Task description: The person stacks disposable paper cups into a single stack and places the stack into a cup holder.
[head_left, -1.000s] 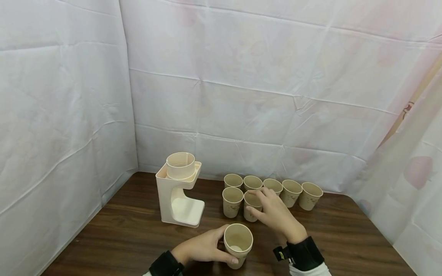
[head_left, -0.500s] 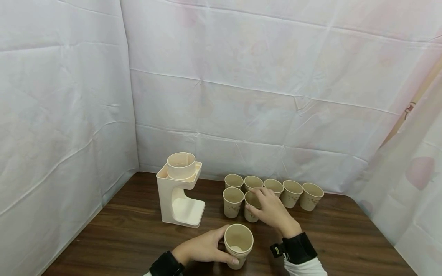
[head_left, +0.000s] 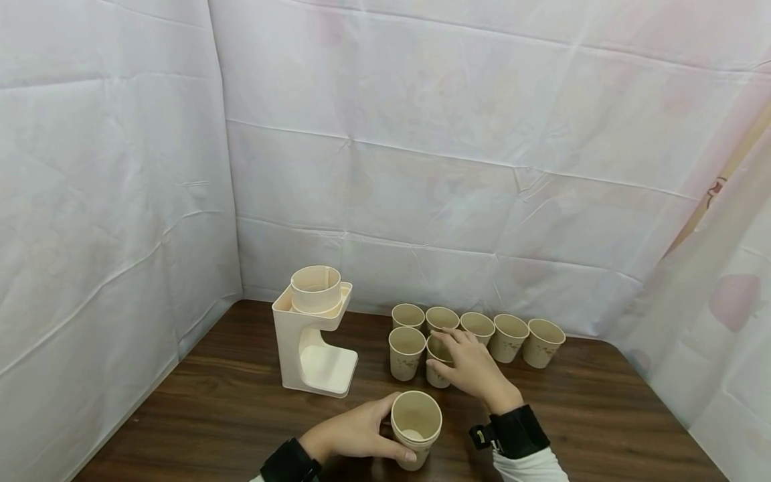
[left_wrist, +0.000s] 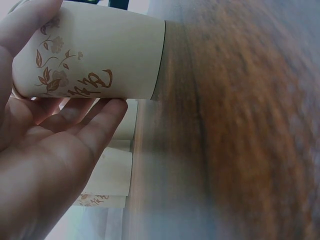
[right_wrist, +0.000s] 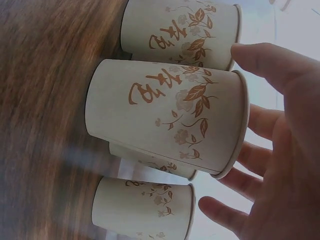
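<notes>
1. Left grip point(head_left: 359, 428) curls round a beige paper cup stack point(head_left: 415, 432) on the brown wooden surface point(head_left: 205, 418).
2. Right grip point(head_left: 474, 367), fingers spread, surrounds a flower-printed beige paper cup point(right_wrist: 167, 117) beyond; contact unclear.
3. Both likely light, crushable: pinch gently, high up.

narrow gap between white stand point(head_left: 290, 355) and front cups point(head_left: 405, 358) — wider room on right of table point(head_left: 620, 422) — back cups point(head_left: 508, 338) bar cloth point(head_left: 434, 201).

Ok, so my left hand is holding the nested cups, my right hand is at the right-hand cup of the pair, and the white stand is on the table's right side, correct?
Not quite: the head view shows the white stand on the table's left side. The left hand does hold the nested cups, and the right hand is at the right-hand cup of the pair.
</notes>
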Demonstrator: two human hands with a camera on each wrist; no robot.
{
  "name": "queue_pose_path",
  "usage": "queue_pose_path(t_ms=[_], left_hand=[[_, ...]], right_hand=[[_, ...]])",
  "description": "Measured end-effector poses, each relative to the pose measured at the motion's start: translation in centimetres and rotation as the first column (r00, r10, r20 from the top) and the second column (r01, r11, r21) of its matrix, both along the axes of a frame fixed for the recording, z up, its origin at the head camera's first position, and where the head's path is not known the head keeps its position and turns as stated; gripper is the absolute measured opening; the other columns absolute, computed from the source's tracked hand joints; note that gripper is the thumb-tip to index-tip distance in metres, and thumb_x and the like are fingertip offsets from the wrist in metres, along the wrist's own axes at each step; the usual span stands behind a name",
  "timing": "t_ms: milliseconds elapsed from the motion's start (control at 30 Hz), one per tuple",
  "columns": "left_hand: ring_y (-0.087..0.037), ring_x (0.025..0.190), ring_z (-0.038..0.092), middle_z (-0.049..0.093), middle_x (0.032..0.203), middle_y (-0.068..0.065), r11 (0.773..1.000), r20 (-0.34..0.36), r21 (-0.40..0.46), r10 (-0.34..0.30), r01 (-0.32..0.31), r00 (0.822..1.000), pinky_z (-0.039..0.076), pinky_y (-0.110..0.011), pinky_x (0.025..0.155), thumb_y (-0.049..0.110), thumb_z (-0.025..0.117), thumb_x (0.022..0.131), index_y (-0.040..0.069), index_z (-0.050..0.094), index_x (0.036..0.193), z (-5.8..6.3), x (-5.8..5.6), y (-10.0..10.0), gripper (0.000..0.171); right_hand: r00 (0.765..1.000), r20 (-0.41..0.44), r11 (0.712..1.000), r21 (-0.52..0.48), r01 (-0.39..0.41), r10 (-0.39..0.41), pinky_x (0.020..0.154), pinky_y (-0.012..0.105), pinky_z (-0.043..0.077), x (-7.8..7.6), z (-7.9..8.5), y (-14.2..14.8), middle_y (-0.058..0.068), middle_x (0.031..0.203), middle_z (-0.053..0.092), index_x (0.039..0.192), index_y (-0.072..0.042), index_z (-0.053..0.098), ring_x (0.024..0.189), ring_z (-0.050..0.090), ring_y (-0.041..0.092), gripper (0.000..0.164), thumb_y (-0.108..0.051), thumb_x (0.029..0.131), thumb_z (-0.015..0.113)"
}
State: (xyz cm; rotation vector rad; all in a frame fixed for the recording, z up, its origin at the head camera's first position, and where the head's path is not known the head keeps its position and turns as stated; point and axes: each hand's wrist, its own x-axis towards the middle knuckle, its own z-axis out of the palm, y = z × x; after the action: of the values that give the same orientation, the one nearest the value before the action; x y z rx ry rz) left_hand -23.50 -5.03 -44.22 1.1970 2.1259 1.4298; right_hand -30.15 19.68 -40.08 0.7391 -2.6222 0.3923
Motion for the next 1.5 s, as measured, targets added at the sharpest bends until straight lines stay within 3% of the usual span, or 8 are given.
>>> queue_pose_path(t_ms=[233, 467, 833, 1233, 1500], left_hand=[[-0.014, 0.115, 0.049, 0.055, 0.126, 0.001, 1.0, 0.034, 0.007, -0.008, 0.008, 0.999, 0.044, -0.03, 0.095, 0.031, 0.073, 0.081, 0.026, 0.035, 0.137, 0.1, 0.0, 0.0, 0.068], [-0.014, 0.115, 0.049, 0.055, 0.126, 0.001, 1.0, 0.039, 0.01, -0.01, 0.009, 0.999, 0.044, -0.03, 0.096, 0.031, 0.073, 0.081, 0.025, 0.035, 0.137, 0.1, 0.0, 0.0, 0.068], [-0.013, 0.114, 0.049, 0.055, 0.125, 0.002, 1.0, 0.045, 0.017, -0.009, 0.008, 0.999, 0.044, -0.029, 0.095, 0.03, 0.074, 0.08, 0.026, 0.035, 0.137, -0.1, -0.1, 0.0, 0.068], [-0.011, 0.113, 0.049, 0.056, 0.123, 0.004, 1.0, -0.011, -0.007, 0.013, -0.013, 1.0, 0.043, -0.032, 0.096, 0.035, 0.074, 0.079, 0.027, 0.035, 0.136, 0.0, 0.0, 0.0, 0.069], [-0.01, 0.114, 0.049, 0.055, 0.125, 0.005, 1.0, 0.008, -0.014, 0.006, -0.006, 1.0, 0.042, -0.032, 0.097, 0.034, 0.073, 0.08, 0.028, 0.034, 0.137, 0.1, 0.0, 0.0, 0.069]], right_hand=[[1.0, 0.015, 1.0, 0.001, 0.018, -0.018, 0.084, 0.06, 0.043, 0.3, 0.0, 0.0, 0.013, 0.125, 0.053, 0.129, -0.02, 0.056, 0.117, 0.042, 0.034, 0.05, -0.045, 0.086, 0.062], [1.0, 0.017, 0.999, -0.037, 0.012, -0.011, 0.091, 0.055, 0.043, 0.0, -0.2, 0.0, 0.015, 0.121, 0.053, 0.125, -0.016, 0.059, 0.114, 0.043, 0.034, 0.048, -0.042, 0.085, 0.065], [0.995, 0.093, 0.997, -0.072, 0.032, -0.025, 0.088, 0.052, 0.045, 0.2, 0.0, 0.1, 0.017, 0.115, 0.055, 0.123, -0.015, 0.059, 0.108, 0.047, 0.034, 0.047, -0.037, 0.083, 0.068], [0.996, 0.089, 0.996, -0.084, -0.014, 0.021, 0.086, 0.051, 0.046, 0.3, 0.8, 0.8, 0.013, 0.112, 0.057, 0.122, -0.016, 0.06, 0.105, 0.05, 0.029, 0.049, -0.041, 0.082, 0.069], [0.994, 0.078, 0.993, -0.095, -0.065, 0.072, 0.087, 0.052, 0.045, 1.1, 2.2, 1.1, 0.013, 0.112, 0.056, 0.123, -0.015, 0.06, 0.106, 0.049, 0.029, 0.048, -0.04, 0.083, 0.068]])
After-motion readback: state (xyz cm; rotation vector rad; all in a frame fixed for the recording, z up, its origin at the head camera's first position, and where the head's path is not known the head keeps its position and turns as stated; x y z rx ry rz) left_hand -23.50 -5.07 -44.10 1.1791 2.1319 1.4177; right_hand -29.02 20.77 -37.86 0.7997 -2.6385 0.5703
